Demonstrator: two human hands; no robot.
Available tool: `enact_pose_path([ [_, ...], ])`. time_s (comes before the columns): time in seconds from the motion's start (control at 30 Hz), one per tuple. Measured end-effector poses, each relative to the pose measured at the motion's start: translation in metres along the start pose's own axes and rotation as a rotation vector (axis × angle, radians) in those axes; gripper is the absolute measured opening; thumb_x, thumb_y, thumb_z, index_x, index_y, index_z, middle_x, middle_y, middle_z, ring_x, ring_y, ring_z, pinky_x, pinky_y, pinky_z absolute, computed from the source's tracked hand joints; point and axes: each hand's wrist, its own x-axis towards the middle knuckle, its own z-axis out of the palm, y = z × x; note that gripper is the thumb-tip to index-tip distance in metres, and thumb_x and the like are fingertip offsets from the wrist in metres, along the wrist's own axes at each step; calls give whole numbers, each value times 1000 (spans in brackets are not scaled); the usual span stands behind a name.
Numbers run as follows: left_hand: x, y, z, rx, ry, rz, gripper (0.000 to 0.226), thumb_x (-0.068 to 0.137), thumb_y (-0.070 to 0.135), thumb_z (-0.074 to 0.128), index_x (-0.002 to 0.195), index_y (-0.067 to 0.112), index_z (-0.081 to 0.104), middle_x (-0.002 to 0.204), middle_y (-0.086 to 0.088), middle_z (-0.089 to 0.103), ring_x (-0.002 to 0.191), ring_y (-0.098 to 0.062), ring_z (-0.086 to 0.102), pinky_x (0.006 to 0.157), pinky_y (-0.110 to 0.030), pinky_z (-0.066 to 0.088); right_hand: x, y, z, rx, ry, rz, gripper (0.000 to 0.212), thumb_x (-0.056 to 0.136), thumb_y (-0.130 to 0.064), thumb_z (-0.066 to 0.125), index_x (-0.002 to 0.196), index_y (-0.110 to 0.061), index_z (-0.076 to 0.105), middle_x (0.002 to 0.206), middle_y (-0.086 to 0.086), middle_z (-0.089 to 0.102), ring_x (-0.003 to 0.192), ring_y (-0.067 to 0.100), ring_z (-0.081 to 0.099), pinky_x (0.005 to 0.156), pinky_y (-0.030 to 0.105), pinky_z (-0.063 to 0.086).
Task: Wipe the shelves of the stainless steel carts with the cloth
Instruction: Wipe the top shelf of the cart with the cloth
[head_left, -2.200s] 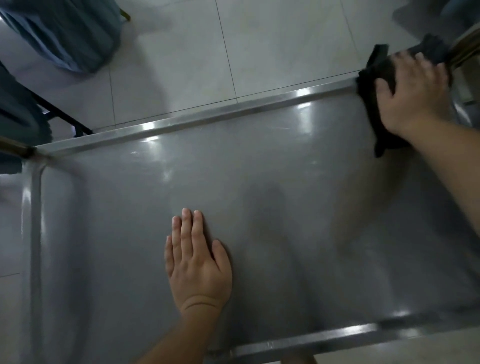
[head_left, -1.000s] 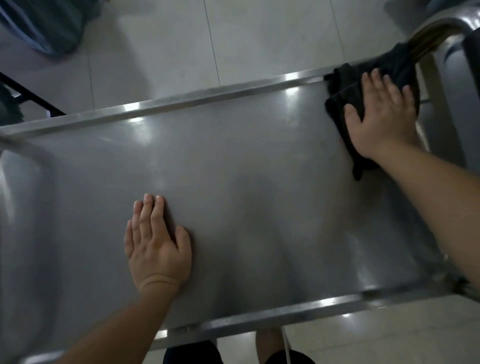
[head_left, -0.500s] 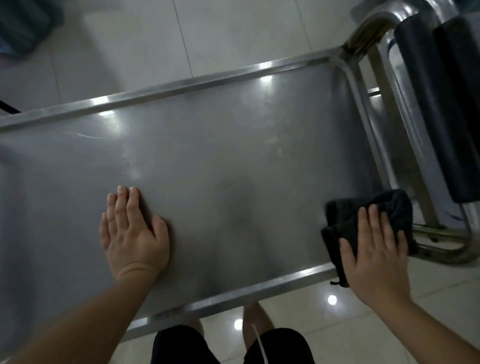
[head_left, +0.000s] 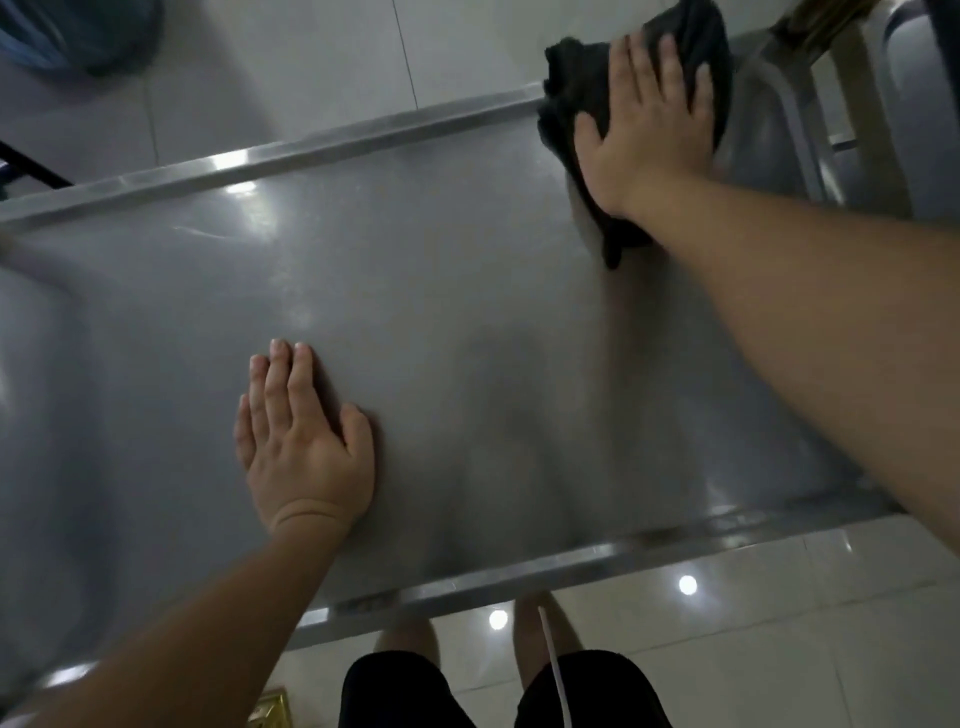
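The stainless steel cart shelf (head_left: 467, 291) filled most of the head view, its flat grey surface bounded by a raised bright rim along the far edge and another along the near edge. The right hand (head_left: 649, 130) lay palm down on the black cloth (head_left: 576, 88) at the far right corner of the shelf. Its fingers (head_left: 670, 67) were extended and spread, pressing the cloth flat against the metal rather than gripping it. The cloth was bunched under and around the hand: part of it reached over the far rim, and a narrow tail trailed back toward the person beside the wrist. Whether the far portion of the cloth touched the cart's corner post (head_left: 795, 104) could not be determined.

The left hand (head_left: 306, 441) rested flat on the bare shelf surface, nearer the front rim and left of centre, well apart from the cloth. Its fingers (head_left: 278, 384) were straight and held close together, the thumb set out to the side; the hand held nothing.

Pale floor tiles (head_left: 322, 67) showed beyond the far rim. Below the near rim, the person's legs in dark shorts (head_left: 395, 691) stood on glossy tiles that carried round light reflections. A thin white cord (head_left: 556, 670) hung in front of the shorts.
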Motion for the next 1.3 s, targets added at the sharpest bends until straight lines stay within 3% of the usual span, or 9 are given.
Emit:
enact_pose_path([
  [0.17, -2, -2, 1, -8, 24, 3, 74, 95, 44, 40, 164, 24, 25, 175, 0, 20, 162, -18, 10, 132, -41, 4, -25, 3, 6, -5, -9, -79, 77, 101, -59, 14, 167, -20, 8, 175, -1, 6, 161, 21, 4, 129, 50, 1],
  [0.33, -4, 0, -1, -18, 6, -8, 74, 95, 44, 39, 165, 24, 25, 176, 0, 19, 163, -18, 9, 132, -41, 3, -191, 48, 20, -24, 7, -185, 74, 103, -53, 34, 165, -16, 21, 173, 2, 19, 159, 25, 18, 127, 56, 12],
  [0.43, -4, 3, -3, -24, -5, -13, 76, 94, 44, 39, 165, 22, 26, 176, -1, 18, 163, -18, 8, 132, -41, 2, -298, 72, 28, -57, -78, -234, 75, 103, -54, 32, 166, -15, 18, 174, 2, 14, 160, 26, 14, 125, 61, 16],
  [0.53, -3, 4, -3, -28, -11, -18, 77, 94, 43, 39, 166, 20, 27, 176, -1, 19, 163, -18, 8, 132, -42, 3, -335, 79, 30, -82, -174, -250, 76, 103, -57, 27, 167, -17, 15, 174, 1, 11, 160, 26, 12, 125, 61, 14],
  [0.77, -3, 2, 0, -24, 5, -2, 76, 96, 45, 38, 166, 19, 28, 175, -3, 21, 163, -19, 8, 132, -42, 4, -204, 9, 29, -54, -42, -323, 78, 97, -54, 40, 165, -19, 23, 173, -1, 20, 159, 23, 17, 127, 57, 12],
  [0.87, -1, 0, 0, -16, -3, -1, 74, 97, 44, 40, 166, 20, 27, 176, -1, 20, 163, -17, 7, 132, -41, 3, -111, -40, 23, 2, -22, -266, 76, 98, -56, 32, 165, -21, 24, 172, -2, 21, 159, 21, 17, 128, 51, 4],
  [1.03, -2, 0, -2, -18, -6, -9, 73, 99, 43, 40, 167, 21, 25, 176, 0, 18, 163, -16, 5, 132, -40, 2, -5, -102, 12, 9, -14, -74, 78, 99, -57, 13, 167, -19, 7, 175, 0, 4, 161, 23, 0, 128, 53, -2],
  [1.17, -1, 1, -2, -18, -11, -23, 73, 99, 43, 40, 167, 22, 26, 176, 1, 18, 163, -16, 5, 132, -37, -1, -21, -116, 19, 5, 0, -70, 78, 100, -57, 11, 167, -18, 6, 175, 2, 3, 161, 24, 0, 128, 54, -1],
  [1.3, -3, -1, -2, -12, -23, -10, 71, 101, 43, 39, 167, 22, 24, 176, 1, 17, 163, -15, 4, 131, -36, -4, -110, -119, 30, 58, 7, -206, 76, 102, -56, 24, 166, -17, 18, 173, 2, 16, 160, 23, 13, 128, 53, 3],
])
